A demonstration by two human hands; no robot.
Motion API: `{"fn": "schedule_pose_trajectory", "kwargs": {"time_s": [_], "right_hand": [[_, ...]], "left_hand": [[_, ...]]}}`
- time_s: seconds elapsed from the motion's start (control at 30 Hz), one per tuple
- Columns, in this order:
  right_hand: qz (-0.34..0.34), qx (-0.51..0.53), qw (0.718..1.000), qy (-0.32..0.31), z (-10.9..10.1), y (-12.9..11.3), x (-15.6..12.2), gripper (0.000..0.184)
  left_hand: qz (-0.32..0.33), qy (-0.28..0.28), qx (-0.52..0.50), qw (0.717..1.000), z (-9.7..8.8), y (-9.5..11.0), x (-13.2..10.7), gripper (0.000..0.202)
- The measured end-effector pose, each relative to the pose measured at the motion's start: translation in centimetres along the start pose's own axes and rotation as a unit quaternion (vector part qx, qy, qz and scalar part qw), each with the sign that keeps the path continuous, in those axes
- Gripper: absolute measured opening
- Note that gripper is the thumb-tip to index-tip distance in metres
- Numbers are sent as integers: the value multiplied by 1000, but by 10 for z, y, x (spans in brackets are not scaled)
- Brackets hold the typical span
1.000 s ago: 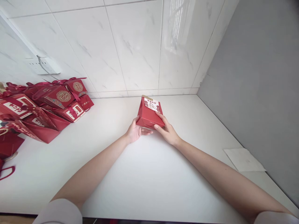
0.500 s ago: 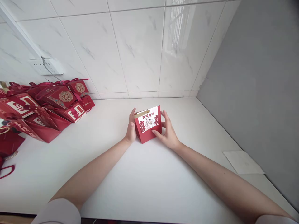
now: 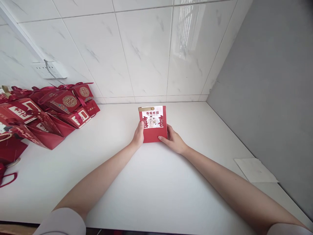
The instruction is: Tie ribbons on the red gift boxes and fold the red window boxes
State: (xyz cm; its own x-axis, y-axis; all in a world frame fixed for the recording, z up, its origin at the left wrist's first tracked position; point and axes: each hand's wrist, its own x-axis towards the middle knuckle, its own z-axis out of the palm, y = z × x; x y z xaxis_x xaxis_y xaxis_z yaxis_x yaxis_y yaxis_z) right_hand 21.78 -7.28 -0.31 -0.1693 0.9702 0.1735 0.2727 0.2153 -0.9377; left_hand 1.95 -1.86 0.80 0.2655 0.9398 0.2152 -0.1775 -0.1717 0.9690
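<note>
Between my two hands is a red gift box (image 3: pixel 154 135) with a white printed panel showing a couple and red characters. A tan strap with a small stud runs along its top edge. My left hand (image 3: pixel 138 134) grips the box's left side, thumb on the front. My right hand (image 3: pixel 174 141) holds the lower right corner, its thumb across the front and the other fingers behind, partly hidden. The printed front faces me, nearly square on.
Several red gift boxes (image 3: pixel 62 101) with ribbons are heaped at the left by the tiled wall. A socket plate (image 3: pixel 50 70) with a grey cable is above them. A white sheet (image 3: pixel 255 170) lies at the right, beside the grey panel (image 3: pixel 269 91) bordering the white table (image 3: pixel 151 189).
The box has turned so its front faces me squarely, and it sits slightly farther away. My left hand's thumb now lies on the front; both hands keep hold.
</note>
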Motion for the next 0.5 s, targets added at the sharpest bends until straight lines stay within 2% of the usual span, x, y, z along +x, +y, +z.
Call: {"fn": "schedule_pose_trajectory", "kwargs": {"time_s": [0.1,0.23,0.5], "right_hand": [[-14,-18,1000,-2,0,-1,0,81],[-18,-27,999,-6,0,-2,0,79],[-34,-24,999,-5,0,1,0,75]], "left_hand": [[-26,-20,-22,999,0,1,2,69],[-47,-7,-22,999,-1,-1,2,72],[-45,5,-27,999,-1,-1,3,72]]}}
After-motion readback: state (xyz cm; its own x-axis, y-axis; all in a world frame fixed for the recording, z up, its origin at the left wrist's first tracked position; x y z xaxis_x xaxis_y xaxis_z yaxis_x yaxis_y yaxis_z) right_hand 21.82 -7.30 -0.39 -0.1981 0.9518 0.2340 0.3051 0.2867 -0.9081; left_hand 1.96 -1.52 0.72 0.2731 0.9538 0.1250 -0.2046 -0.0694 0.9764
